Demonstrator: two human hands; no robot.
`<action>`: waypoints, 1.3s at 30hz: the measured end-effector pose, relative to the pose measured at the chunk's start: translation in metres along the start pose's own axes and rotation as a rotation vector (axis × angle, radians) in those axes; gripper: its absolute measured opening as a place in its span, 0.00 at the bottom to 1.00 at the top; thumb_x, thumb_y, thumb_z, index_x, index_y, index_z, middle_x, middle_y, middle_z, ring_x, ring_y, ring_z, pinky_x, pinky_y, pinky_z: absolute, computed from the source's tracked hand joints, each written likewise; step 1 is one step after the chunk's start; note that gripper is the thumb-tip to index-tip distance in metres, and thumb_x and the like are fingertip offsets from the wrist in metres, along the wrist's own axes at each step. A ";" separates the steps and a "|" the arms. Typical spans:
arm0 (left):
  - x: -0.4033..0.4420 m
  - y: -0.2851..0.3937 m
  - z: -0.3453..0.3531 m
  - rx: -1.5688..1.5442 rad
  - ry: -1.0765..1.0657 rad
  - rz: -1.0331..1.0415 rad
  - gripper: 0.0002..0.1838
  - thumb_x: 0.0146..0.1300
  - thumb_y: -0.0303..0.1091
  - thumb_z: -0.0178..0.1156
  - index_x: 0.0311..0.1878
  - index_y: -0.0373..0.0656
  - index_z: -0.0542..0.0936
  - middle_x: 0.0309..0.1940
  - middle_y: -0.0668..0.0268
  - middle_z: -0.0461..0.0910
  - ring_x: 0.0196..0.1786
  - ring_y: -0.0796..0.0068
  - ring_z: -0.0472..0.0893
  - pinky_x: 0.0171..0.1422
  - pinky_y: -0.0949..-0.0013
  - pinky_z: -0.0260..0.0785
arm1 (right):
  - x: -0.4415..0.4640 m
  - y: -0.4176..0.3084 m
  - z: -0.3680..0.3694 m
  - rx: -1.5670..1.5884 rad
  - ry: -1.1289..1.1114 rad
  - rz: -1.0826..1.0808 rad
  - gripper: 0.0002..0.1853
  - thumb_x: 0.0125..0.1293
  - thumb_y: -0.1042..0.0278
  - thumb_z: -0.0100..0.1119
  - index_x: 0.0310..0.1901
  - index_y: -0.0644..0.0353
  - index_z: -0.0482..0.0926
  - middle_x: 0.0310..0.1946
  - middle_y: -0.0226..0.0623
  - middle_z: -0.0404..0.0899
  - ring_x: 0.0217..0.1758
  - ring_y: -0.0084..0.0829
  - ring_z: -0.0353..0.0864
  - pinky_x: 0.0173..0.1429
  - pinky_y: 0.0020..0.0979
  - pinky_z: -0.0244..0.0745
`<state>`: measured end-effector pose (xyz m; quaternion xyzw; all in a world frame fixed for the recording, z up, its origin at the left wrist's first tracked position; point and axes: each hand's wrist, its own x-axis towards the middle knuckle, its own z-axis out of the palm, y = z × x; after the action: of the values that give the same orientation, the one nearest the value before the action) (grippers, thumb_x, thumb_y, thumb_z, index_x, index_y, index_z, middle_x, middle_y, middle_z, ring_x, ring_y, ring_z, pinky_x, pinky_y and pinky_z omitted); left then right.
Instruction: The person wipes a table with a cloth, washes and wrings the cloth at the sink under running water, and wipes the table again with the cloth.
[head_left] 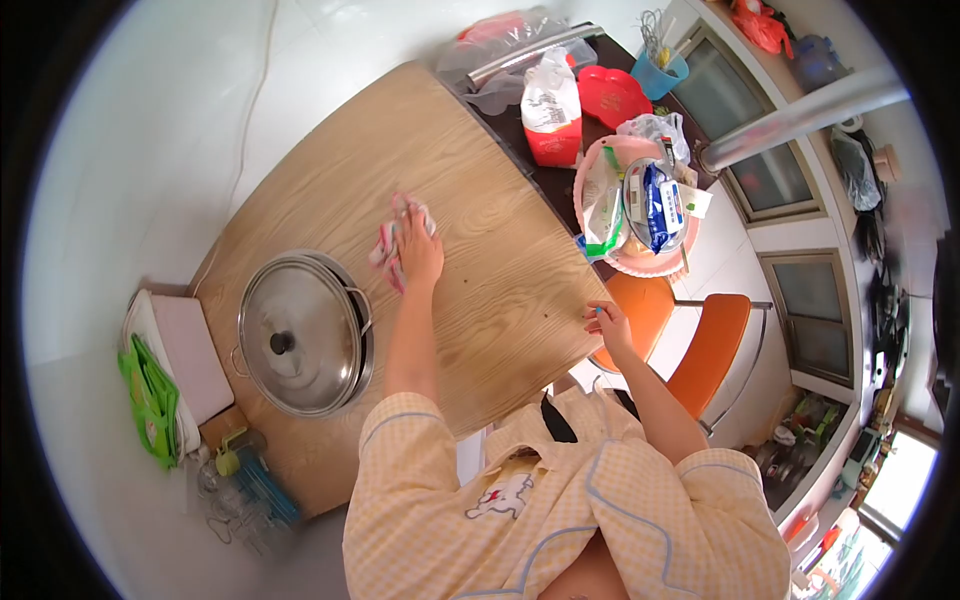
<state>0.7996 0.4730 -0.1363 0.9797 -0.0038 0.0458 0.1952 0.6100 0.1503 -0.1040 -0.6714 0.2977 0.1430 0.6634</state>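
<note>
My left hand [422,255] presses on a pink and white cloth [387,250], which is bunched under and around its fingers on the wooden table [480,210]. To the left of that hand stands a wide steel pan with a domed lid [305,335] and a dark knob. My right hand [610,326] is at the table's right edge, fingers loosely bent and apart, with no object visibly gripped. A small blue spot shows at its fingers; I cannot make out what it is. A few dark specks lie on the wood between my hands.
Beyond the right edge, a dark surface holds a red and white bag [552,110], a red tray [612,97], a pink basket [612,262] with packets, and a blue cup [660,75] of utensils. Orange chairs [712,345] stand below. A pink box [190,355] and glassware [240,490] are left.
</note>
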 end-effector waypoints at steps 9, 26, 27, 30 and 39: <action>0.046 0.058 0.036 -0.095 -0.088 0.471 0.30 0.51 0.24 0.53 0.61 0.46 0.61 0.60 0.59 0.64 0.63 0.60 0.62 0.67 0.54 0.49 | -0.001 0.030 -0.027 -0.021 0.021 -0.009 0.13 0.67 0.72 0.38 0.48 0.65 0.71 0.32 0.36 0.77 0.28 0.24 0.77 0.34 0.23 0.73; -0.084 0.173 0.072 -0.510 -0.529 0.975 0.26 0.51 0.24 0.53 0.57 0.50 0.71 0.58 0.69 0.68 0.63 0.66 0.64 0.67 0.56 0.49 | -0.011 0.028 -0.048 0.433 0.187 0.031 0.13 0.64 0.73 0.38 0.47 0.63 0.71 0.29 0.40 0.76 0.26 0.27 0.77 0.32 0.27 0.76; -0.094 0.178 0.072 -0.505 -0.529 0.978 0.26 0.51 0.24 0.53 0.57 0.50 0.71 0.58 0.69 0.68 0.63 0.66 0.64 0.67 0.56 0.49 | -0.012 0.030 -0.049 0.437 0.185 0.028 0.13 0.64 0.73 0.38 0.47 0.63 0.71 0.29 0.40 0.76 0.26 0.27 0.77 0.32 0.27 0.76; -0.113 0.188 0.065 -0.533 -0.639 1.030 0.23 0.52 0.26 0.52 0.55 0.53 0.73 0.58 0.71 0.69 0.63 0.68 0.64 0.66 0.55 0.51 | -0.019 0.042 -0.055 0.450 0.183 0.030 0.14 0.64 0.73 0.38 0.48 0.63 0.71 0.29 0.39 0.76 0.27 0.27 0.78 0.32 0.27 0.76; -0.115 0.121 0.040 -0.438 -1.055 0.858 0.18 0.55 0.29 0.47 0.48 0.52 0.77 0.53 0.67 0.73 0.57 0.68 0.71 0.62 0.57 0.59 | -0.028 0.037 -0.064 0.330 0.121 0.020 0.13 0.65 0.69 0.39 0.47 0.61 0.72 0.32 0.37 0.77 0.27 0.26 0.77 0.33 0.26 0.75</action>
<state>0.6858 0.3448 -0.1377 0.7219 -0.4918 -0.3631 0.3244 0.5533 0.0955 -0.1127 -0.5576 0.3631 0.0581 0.7442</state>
